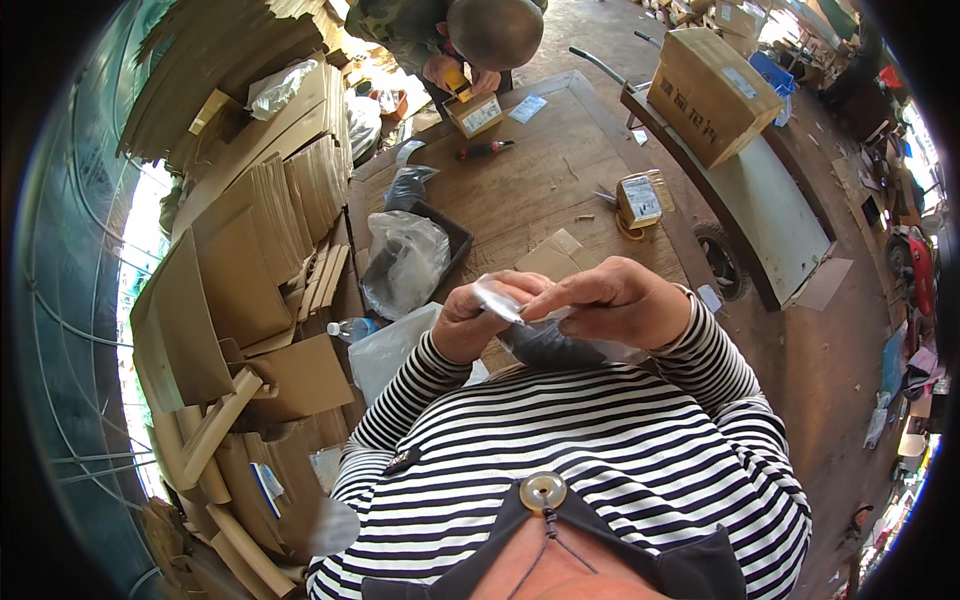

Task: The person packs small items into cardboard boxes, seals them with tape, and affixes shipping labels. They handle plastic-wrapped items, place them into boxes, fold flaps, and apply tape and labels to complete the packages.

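Observation:
Close to my chest, my left hand (480, 311) and my right hand (619, 304) meet at the top of a clear plastic bag (551, 345) with dark contents. My left hand pinches a whitish folded piece (496, 300) of it, and my right thumb and forefinger grip the film beside that. What fills the bag cannot be told. Just beyond my hands, a small cardboard box (556, 255) lies on the wooden table (510, 180), partly hidden by them.
Across the table a co-worker (487, 37) holds a yellow tool over a small labelled box (476, 116). A red-and-black tool (485, 149) lies nearby. At left are a black tray (454, 240) with clear plastic, a bottle (352, 328) and stacked cardboard (255, 225). A cart (765, 202) stands right.

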`<state>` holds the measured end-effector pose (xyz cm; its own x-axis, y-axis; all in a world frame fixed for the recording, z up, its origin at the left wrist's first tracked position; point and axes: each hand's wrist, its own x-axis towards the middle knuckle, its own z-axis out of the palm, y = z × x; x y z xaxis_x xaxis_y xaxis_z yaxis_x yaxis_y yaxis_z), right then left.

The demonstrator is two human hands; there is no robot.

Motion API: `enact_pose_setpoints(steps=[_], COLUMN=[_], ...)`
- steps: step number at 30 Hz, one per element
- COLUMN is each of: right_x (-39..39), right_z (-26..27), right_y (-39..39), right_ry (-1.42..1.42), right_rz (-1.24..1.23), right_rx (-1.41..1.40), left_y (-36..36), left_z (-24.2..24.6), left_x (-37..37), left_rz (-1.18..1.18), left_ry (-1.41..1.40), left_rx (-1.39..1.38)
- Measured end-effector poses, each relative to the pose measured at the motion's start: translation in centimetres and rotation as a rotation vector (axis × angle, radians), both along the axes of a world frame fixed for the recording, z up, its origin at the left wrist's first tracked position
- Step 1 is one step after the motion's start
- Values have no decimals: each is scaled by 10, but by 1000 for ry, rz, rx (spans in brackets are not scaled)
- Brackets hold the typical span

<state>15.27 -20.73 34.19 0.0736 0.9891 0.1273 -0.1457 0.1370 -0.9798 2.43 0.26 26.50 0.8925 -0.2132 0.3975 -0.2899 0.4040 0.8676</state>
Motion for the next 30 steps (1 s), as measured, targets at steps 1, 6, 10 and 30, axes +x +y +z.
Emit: enact_pose_setpoints(steps=[1,6,10,30], right_x=[-2,-4,-2,-8], right_z=[-3,-20,-24,-203], right_y=[-3,-26,-40,-39], right_ry=[3,89,88,374], right_rz=[-3,-38,-71,-255], right_rx=[-13,-13,-42,-27], left_y=[-6,-30,-44,-87], left_z=[-5,-14,-11,-62], left_x=[-5,-18,-13,-57], left_rz=[48,179,185,853], left_ry=[51,36,65,588], left_rx=[-15,8,49,-76])
